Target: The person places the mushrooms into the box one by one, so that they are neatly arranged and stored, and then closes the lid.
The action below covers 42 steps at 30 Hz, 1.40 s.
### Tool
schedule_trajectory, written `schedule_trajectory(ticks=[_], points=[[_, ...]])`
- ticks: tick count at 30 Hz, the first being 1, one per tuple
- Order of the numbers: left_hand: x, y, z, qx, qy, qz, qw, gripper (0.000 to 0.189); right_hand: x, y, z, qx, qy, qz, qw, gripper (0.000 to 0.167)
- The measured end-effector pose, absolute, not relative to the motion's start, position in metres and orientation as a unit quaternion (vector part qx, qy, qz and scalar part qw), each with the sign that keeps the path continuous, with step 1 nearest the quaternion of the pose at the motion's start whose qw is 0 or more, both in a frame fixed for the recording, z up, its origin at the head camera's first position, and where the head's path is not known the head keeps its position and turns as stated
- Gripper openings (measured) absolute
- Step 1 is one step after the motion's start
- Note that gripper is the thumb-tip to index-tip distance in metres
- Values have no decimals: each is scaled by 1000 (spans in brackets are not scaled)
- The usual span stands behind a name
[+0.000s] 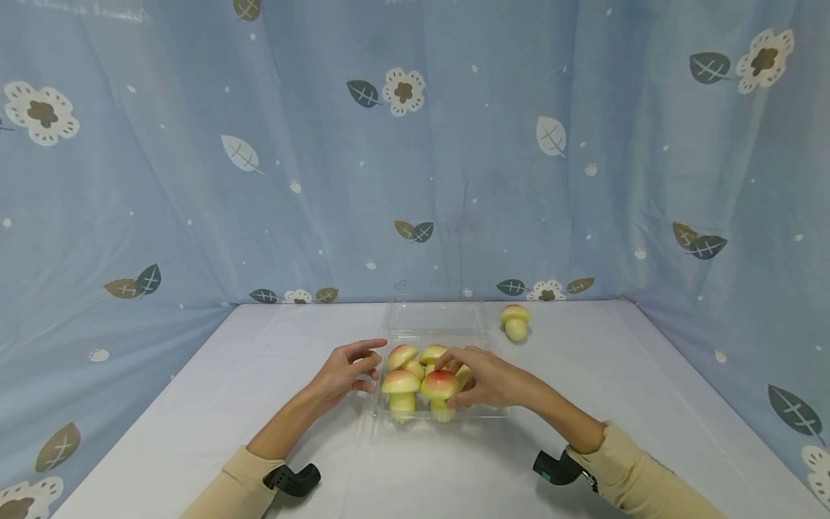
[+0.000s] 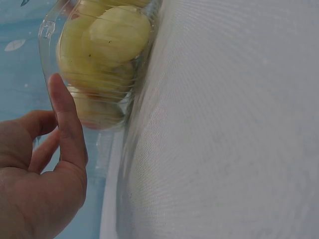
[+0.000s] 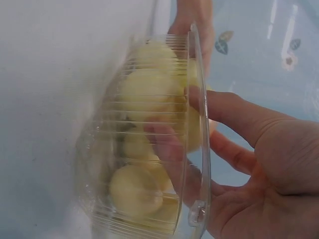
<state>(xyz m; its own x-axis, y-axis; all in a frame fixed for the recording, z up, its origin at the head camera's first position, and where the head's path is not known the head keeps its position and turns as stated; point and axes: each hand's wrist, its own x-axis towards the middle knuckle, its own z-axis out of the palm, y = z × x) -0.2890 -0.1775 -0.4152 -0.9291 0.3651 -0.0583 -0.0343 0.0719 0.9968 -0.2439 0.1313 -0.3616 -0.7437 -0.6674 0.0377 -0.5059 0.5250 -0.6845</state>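
A hinged clear plastic box (image 1: 488, 411) holds several yellow toy mushrooms (image 1: 401, 386) with reddish cap tops. At the front of the box, my right hand (image 1: 491, 378) grips a red-topped toy mushroom (image 1: 440, 388), fingers over its cap and thumb by its stem. In the right wrist view the right thumb (image 3: 224, 107) reaches over the rim, and other fingers show through the ribbed wall. My left hand (image 1: 341, 375) is at the box's left side, fingers loosely bent. The left wrist view has one of its fingertips (image 2: 57, 84) right at the rim.
The box's raised clear lid (image 1: 437, 317) stands behind it, near the curtain (image 1: 415, 158). One more toy mushroom (image 1: 515, 323) stands on the white table (image 1: 583, 375), to the right of the lid. Dark wrist devices (image 1: 295, 479) sit at both cuffs.
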Motion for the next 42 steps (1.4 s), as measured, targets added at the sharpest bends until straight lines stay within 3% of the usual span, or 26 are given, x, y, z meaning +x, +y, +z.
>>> schedule_trajectory(ticks=[24, 42], points=[[-289, -178, -416, 119, 716, 672, 149, 53, -247, 144, -358, -333, 846, -385, 160, 57], [-288, -177, -415, 115, 714, 675, 146, 52, -258, 170, -343, -302, 856, -397, 134, 56]])
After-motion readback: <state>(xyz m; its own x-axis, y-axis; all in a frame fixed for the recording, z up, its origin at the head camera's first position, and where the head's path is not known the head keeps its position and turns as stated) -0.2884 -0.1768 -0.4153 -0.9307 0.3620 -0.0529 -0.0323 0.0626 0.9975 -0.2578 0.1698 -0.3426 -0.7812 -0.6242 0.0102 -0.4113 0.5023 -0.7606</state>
